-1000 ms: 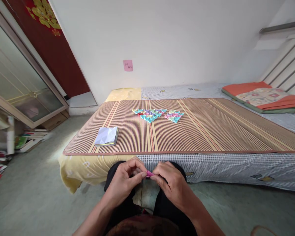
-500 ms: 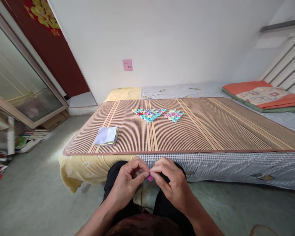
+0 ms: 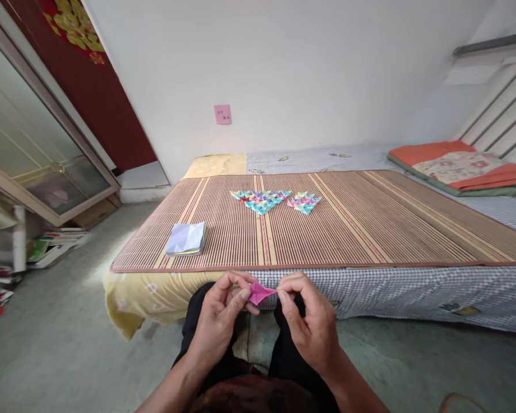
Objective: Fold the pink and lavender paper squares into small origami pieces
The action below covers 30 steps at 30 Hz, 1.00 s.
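A plain white wall (image 3: 309, 74) stands behind a bed (image 3: 395, 295), whose near side is draped in checked fabric, with a yellow cloth (image 3: 150, 295) hanging over the left portion. A striped mat (image 3: 348, 229) lies flat over most of the top. At far left, a framed glass panel (image 3: 47, 129) stands at a slant in view. A folded orange and green quilt (image 3: 456, 166) rests at the bed's right end, by the slatted rail (image 3: 507, 123). The left hand (image 3: 221, 307) and right hand (image 3: 309, 315) are raised over the person's dark-clothed knees, just before the bed's near edge. On the mat, near its middle, sits a large group of multicoloured folded papers (image 3: 262, 202); a stack of paper squares (image 3: 186, 238), pale on top, lies toward the left front corner; a smaller folded group (image 3: 304, 202) sits just right of the large one. A pink note (image 3: 222, 114) with handwriting is fixed to the wall. Smallest item: a folded pink paper (image 3: 260, 293), held between the hands, clear of the mat. Left thumb and forefinger pinch its broad end, another finger extending below; right thumb and fingertips pinch its narrow tip.
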Each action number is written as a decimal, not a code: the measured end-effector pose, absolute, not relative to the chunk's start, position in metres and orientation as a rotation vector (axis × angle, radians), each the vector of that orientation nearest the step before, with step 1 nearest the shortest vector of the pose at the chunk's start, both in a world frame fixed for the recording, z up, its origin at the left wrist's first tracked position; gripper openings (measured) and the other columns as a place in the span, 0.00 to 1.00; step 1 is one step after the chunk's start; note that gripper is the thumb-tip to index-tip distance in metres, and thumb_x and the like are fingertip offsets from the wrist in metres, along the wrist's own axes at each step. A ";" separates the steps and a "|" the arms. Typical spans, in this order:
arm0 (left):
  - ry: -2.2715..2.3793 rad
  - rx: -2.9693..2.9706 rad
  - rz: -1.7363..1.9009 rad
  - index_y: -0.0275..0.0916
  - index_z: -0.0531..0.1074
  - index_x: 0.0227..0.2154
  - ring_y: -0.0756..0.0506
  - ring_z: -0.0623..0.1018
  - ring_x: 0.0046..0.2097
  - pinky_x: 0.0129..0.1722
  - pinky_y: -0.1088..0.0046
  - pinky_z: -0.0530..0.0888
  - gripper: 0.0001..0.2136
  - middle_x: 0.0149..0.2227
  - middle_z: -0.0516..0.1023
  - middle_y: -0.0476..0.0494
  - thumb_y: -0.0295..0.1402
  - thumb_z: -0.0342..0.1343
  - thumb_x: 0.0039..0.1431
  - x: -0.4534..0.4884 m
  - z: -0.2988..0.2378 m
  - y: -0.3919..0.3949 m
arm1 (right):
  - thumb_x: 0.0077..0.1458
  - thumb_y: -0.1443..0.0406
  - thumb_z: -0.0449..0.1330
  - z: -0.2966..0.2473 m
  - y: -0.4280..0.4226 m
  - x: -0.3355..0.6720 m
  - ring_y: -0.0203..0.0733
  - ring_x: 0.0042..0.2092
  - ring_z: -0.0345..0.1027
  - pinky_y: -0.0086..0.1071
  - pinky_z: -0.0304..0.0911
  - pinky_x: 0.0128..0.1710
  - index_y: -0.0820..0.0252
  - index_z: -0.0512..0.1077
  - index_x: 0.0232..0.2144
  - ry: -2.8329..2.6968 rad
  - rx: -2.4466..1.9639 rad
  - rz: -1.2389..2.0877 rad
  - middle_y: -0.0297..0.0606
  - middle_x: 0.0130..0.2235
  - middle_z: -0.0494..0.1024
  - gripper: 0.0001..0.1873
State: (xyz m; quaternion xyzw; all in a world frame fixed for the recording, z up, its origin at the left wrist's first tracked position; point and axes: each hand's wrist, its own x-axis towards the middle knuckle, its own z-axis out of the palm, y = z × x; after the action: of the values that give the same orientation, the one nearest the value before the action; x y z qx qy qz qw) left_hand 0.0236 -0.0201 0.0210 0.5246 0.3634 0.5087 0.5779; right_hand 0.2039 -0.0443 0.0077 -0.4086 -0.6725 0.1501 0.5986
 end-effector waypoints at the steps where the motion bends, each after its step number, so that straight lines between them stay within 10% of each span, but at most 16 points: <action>1: 0.851 1.221 1.202 0.38 0.73 0.33 0.52 0.77 0.30 0.35 0.74 0.76 0.11 0.45 0.77 0.44 0.40 0.64 0.64 0.024 0.020 -0.020 | 0.69 0.72 0.53 0.008 -0.044 0.204 0.41 0.38 0.70 0.35 0.67 0.39 0.56 0.68 0.39 -1.550 -0.947 0.339 0.36 0.36 0.72 0.08; 30: 0.780 0.971 1.153 0.41 0.70 0.33 0.44 0.80 0.44 0.44 0.68 0.79 0.11 0.44 0.80 0.43 0.38 0.68 0.61 0.037 0.008 -0.019 | 0.67 0.75 0.56 -0.001 -0.035 0.199 0.49 0.44 0.72 0.44 0.67 0.46 0.59 0.73 0.37 -1.878 -1.181 -0.344 0.48 0.47 0.77 0.09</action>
State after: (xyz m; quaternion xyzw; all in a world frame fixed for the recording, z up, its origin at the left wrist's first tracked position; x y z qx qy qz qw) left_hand 0.0367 -0.0187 0.0076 0.4292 0.3447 0.5097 0.6612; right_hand 0.1991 -0.0354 -0.0011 -0.4739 -0.7539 -0.1380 0.4336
